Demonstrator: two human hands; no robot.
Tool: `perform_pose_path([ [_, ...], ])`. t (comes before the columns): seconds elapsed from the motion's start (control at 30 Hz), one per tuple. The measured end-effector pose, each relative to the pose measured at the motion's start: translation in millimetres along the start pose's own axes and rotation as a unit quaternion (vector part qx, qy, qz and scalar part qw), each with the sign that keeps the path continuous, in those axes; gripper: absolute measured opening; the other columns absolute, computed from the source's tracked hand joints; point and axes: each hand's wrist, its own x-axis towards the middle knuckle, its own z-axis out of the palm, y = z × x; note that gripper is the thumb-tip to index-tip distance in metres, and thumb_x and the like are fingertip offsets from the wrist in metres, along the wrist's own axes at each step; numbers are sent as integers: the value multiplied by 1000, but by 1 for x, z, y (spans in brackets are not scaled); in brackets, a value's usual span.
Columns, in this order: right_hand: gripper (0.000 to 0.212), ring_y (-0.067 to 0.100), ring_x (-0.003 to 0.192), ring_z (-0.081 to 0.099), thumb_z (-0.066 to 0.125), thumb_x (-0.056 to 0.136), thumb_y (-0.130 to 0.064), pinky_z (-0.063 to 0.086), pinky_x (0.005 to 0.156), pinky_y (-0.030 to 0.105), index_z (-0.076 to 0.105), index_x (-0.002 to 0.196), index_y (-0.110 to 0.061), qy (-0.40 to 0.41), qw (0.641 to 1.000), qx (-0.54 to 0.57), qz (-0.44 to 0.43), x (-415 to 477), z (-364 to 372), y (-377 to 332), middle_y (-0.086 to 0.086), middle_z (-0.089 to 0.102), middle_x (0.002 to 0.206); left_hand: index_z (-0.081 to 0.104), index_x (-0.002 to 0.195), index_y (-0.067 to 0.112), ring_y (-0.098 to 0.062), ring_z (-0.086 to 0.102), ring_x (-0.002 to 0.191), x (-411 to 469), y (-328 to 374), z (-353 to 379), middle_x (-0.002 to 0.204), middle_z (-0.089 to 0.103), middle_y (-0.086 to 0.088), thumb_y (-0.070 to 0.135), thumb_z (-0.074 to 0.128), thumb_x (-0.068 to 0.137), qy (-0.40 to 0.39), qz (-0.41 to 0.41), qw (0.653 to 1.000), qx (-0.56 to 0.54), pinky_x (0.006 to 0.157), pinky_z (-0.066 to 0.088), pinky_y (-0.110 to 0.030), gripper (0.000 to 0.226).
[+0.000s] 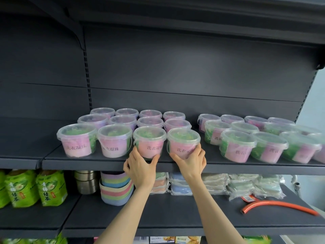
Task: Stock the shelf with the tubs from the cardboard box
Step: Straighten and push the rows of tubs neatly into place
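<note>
Head camera shows the left hand [140,166] curled round the base of one clear round plastic tub with a pink label [149,141]. The right hand [190,162] grips a second identical tub [182,140] just beside it. Both tubs are at the front edge of the dark grey metal shelf [88,163]. Left of the left hand and behind both hands, more tubs [77,140] stand in neat rows. Right of the right hand, a looser group [237,147] fills the shelf (a gap separates the two lots). Stocking looks well advanced. The cardboard box is out of view, so what remains cannot be told.
</note>
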Motion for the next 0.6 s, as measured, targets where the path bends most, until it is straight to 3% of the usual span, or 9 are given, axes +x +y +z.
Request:
perform_pose_path([
  [0.23, 102, 21, 134, 32, 77, 70, -44, 10, 113, 32, 19, 146, -8, -18, 999, 0, -27, -1, -3, 5, 9, 38, 139, 44, 129, 4, -27, 51, 115, -1, 0, -1, 121, 57, -11, 45, 73, 73, -6, -3, 1000, -3, 103, 22, -38, 75],
  [0.37, 109, 20, 134, 32, 67, 63, -58, 10, 113, 32, 18, 146, -9, -38, 999, 4, -16, -2, -5, 3, 7, 37, 141, 45, 128, 2, -29, 50, 114, -2, 2, -1, 119, 56, -13, 43, 73, 74, -11, -3, 1000, -4, 104, 23, -40, 74],
  [0.43, 105, 20, 135, 31, 72, 69, -53, 9, 114, 31, 17, 147, -8, -40, 999, 2, -21, -2, -6, 4, 7, 36, 142, 44, 127, 0, -31, 50, 115, -3, 2, -1, 120, 56, -15, 41, 73, 75, -13, 2, 1000, -2, 105, 24, -42, 73],
  [0.53, 102, 19, 139, 27, 71, 77, -47, 5, 115, 30, 11, 148, -6, -53, 998, -17, -32, -3, -8, 5, 8, 32, 149, 40, 131, -6, -35, 45, 124, -7, -1, -2, 132, 49, -22, 37, 69, 80, -35, 26, 999, 13, 111, 19, -45, 73],
  [0.6, 103, 20, 142, 21, 68, 80, -47, 2, 116, 31, 5, 150, -6, -72, 996, -35, -32, -7, -12, 5, 8, 27, 154, 34, 136, -9, -38, 33, 134, -12, -3, -5, 145, 33, -27, 34, 63, 86, -61, 44, 997, 26, 114, 15, -46, 72],
])
